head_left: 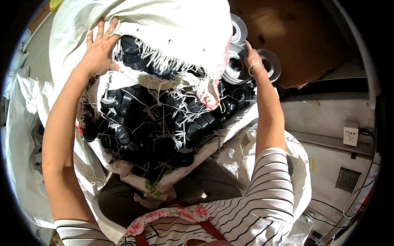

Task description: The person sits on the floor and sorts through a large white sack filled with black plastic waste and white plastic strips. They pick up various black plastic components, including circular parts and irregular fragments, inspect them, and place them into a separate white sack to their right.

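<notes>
Black plastic caps (164,123), ribbed, round, piled in a torn white woven sack (172,28) right in front of me, on my lap area. Sack mouth is frayed; loose white strands hang across the caps. One torn flap (213,88) with a red-stained edge droops over the middle of the pile.

Left hand (98,51): fingers spread, palm flat on the upper sack fabric at the frayed edge, top left of the pile. Grip wide, nothing enclosed, just pressing on the cloth. A few caps sit right under that edge.

Right hand (252,57): at the right edge of the sack, touching a cluster of shiny silver round parts (238,65) with dark centres. Thin band on the wrist. Hand is seen from the back, so I can't tell whether the grip is closed on a part or only resting on it.

Silver parts sit just beyond the caps, upper right, touching the pile's edge. One more silver disc (271,63) is on the far side of my right wrist.

Around: a second pale plastic bag (24,135) to my left, more bag material under my right elbow. Brown board (287,33) behind the silver parts. Grey machine housing (328,164) at right with a white switch box (351,133) and a vent grille (347,179). I'm in a striped shirt (254,205).
</notes>
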`<act>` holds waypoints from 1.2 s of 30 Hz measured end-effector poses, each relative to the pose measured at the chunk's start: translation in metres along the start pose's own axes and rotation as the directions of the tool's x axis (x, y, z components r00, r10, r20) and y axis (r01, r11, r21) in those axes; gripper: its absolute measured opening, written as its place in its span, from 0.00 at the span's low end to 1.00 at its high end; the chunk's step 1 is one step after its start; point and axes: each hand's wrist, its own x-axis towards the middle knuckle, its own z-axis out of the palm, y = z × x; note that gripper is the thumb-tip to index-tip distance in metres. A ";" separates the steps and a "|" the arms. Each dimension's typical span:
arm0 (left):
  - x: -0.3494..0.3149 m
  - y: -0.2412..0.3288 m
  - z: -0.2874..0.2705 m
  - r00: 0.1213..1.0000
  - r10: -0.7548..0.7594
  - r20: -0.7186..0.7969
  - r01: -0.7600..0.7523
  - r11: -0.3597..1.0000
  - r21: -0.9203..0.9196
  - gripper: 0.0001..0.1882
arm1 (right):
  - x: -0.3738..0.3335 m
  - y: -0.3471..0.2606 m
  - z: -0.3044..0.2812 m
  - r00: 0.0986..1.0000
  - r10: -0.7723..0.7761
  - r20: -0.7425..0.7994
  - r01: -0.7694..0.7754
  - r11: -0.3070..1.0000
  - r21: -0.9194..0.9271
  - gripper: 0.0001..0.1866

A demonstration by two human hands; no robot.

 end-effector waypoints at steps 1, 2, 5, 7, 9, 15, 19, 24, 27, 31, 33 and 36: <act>0.000 -0.001 0.009 0.995 0.037 -0.089 -0.040 0.999 -0.027 0.43 | 0.009 -0.007 -0.005 0.999 -0.030 0.021 0.029 0.999 0.024 0.39; 0.000 -0.002 0.014 0.998 0.018 -0.068 -0.019 1.000 -0.018 0.42 | 0.014 -0.014 -0.006 0.995 -0.070 0.067 0.067 0.997 0.046 0.40; -0.002 0.001 0.019 0.997 0.002 -0.073 -0.003 1.000 -0.019 0.41 | 0.030 -0.035 -0.006 0.981 -0.017 0.195 0.012 1.000 0.025 0.35; 0.003 0.008 0.016 1.000 0.010 -0.029 -0.010 1.000 0.000 0.42 | 0.027 -0.016 0.002 0.996 -0.015 0.093 0.010 0.999 0.053 0.29; 0.007 0.011 0.013 1.000 0.000 0.004 0.000 1.000 0.026 0.43 | 0.018 -0.004 0.011 0.998 -0.042 -0.048 0.043 0.999 0.021 0.19; -0.002 0.004 0.011 1.000 -0.021 0.014 0.020 1.000 0.023 0.52 | -0.085 -0.015 -0.019 0.994 -0.025 -0.104 0.033 0.996 0.080 0.14; 0.001 0.009 0.010 1.000 -0.008 0.004 0.008 1.000 -0.004 0.50 | -0.153 -0.036 -0.029 0.991 -0.121 0.057 0.121 0.993 0.012 0.11; -0.003 0.008 0.008 1.000 -0.003 -0.010 0.003 0.999 -0.044 0.51 | -0.229 -0.095 -0.053 0.985 -0.173 0.027 0.151 0.917 0.368 0.12; -0.003 0.009 0.008 1.000 0.002 0.007 -0.002 1.000 -0.030 0.49 | -0.252 -0.127 -0.042 0.990 -0.141 0.022 0.106 0.828 0.551 0.08; -0.016 0.011 -0.005 0.992 0.018 0.123 -0.015 1.000 -0.028 0.48 | -0.290 -0.190 -0.037 0.943 -0.269 0.194 0.129 0.836 0.533 0.10; -0.034 0.009 -0.005 0.975 0.049 0.219 -0.038 0.998 -0.054 0.48 | -0.309 -0.229 -0.023 0.940 -0.298 0.167 0.116 0.738 0.665 0.14; -0.074 0.009 0.009 0.985 0.170 -0.012 -0.159 0.893 -0.422 0.38 | -0.316 -0.258 0.004 0.912 -0.386 0.137 0.283 0.836 0.470 0.18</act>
